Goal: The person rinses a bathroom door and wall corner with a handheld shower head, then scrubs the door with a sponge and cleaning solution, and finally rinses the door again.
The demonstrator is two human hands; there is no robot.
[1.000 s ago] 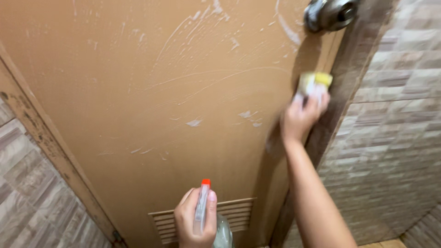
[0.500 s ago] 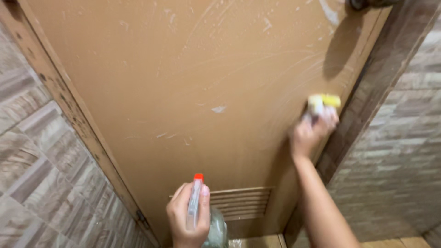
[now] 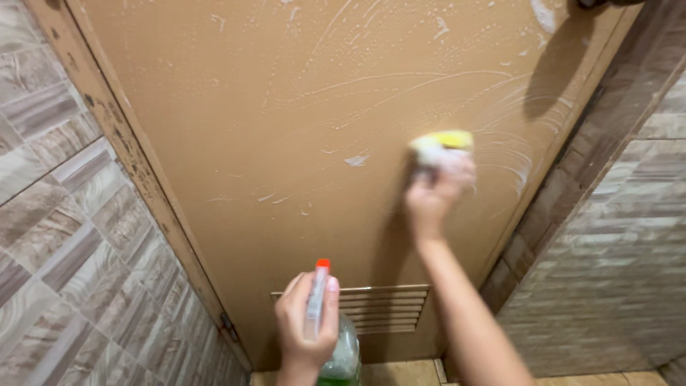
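scanning left to right across the doorway, hands busy:
tiled wall point(image 3: 64, 236): grey-brown tiles at far left, running up beside the spotted door frame point(image 3: 136, 150).
left hand point(image 3: 307, 325): low in view, fingers wrapped round a spray bottle point(image 3: 336, 350), held upright, orange tip on top, clear body with green at the bottom, just in front of the vent slats point(image 3: 382, 307).
door point(image 3: 250, 107): tan panel streaked with white suds and a few foam blobs.
right hand point(image 3: 436, 189): closed on a yellow sponge point(image 3: 443, 141), pressed flat on the door right of centre, below the knob's shadow.
risk, sponge: wet soapy grip could let it slip and drop to the floor.
risk, suds: runoff may drip into the vent slats or make the floor slick underfoot.
risk, bottle: a squeeze on the trigger could spray by accident.
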